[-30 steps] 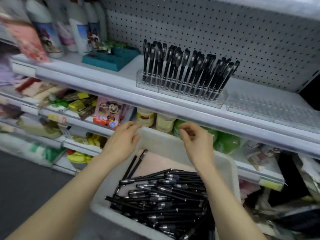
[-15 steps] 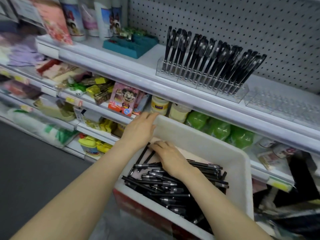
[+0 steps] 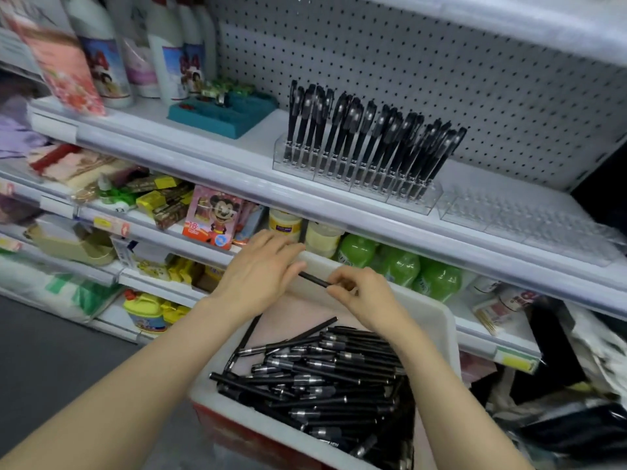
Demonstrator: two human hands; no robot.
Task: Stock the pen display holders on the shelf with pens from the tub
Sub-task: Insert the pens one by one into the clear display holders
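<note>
**One pen held between both hands above the tub**

A single black pen (image 3: 314,279) lies almost level between the two hands, just over the far rim of the white tub (image 3: 437,320). The right hand (image 3: 366,296) pinches the pen's right end – its grip is closed on it, fingertips curled in. The left hand (image 3: 258,269) takes the other end, which passes in under the thumb and out of sight; that grip too is on the pen, though its fingers lie fairly straight.

Below the wrists, the tub holds a heap of loose pens (image 3: 332,378), black with silver bands, lying mostly crosswise.

On the shelf (image 3: 190,144) above, a clear filled holder (image 3: 356,184) stands near the front edge, its rows packed with upright black pens leaning slightly right. Just beside it on the right sits an empty holder (image 3: 529,222) – clear, with bare sockets. A teal tray (image 3: 224,113) lies to the left of the filled holder, with tall white bottles (image 3: 101,62) further left. Green bottles (image 3: 400,266) stand on the lower shelf behind the tub
</note>
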